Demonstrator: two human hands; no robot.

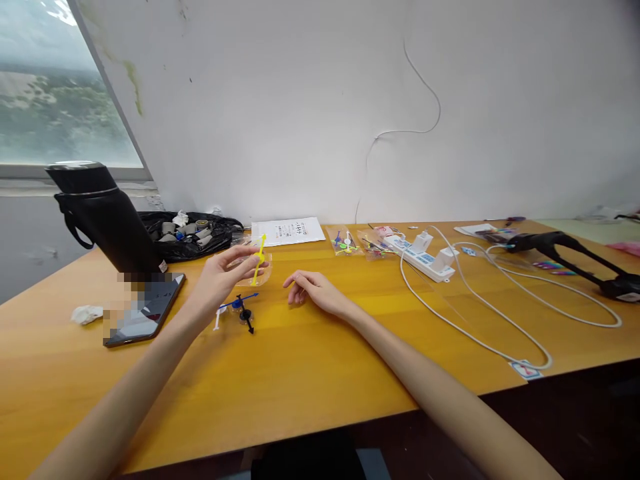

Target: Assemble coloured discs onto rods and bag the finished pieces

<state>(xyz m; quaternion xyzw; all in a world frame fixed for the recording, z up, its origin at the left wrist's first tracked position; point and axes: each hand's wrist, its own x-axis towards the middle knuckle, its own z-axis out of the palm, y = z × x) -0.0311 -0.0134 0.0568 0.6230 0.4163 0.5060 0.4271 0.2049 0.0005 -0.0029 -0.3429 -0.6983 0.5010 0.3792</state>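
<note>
Pinched narrow, my left grip (220, 273) holds a yellow arrow (259, 257) over the tabletop (300, 373); my right grip (321, 293), loosely curled, looks empty. I judge this a holding step, the next move calling for a light touch: yellow arrow, blue arrow (237, 304), black arrow (245, 316), all seem thin, smooth plastic.

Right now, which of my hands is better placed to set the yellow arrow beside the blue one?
Your left hand, probably: it holds the yellow arrow and is nearer the blue arrow. Your right hand looks empty, off to the right.
</note>
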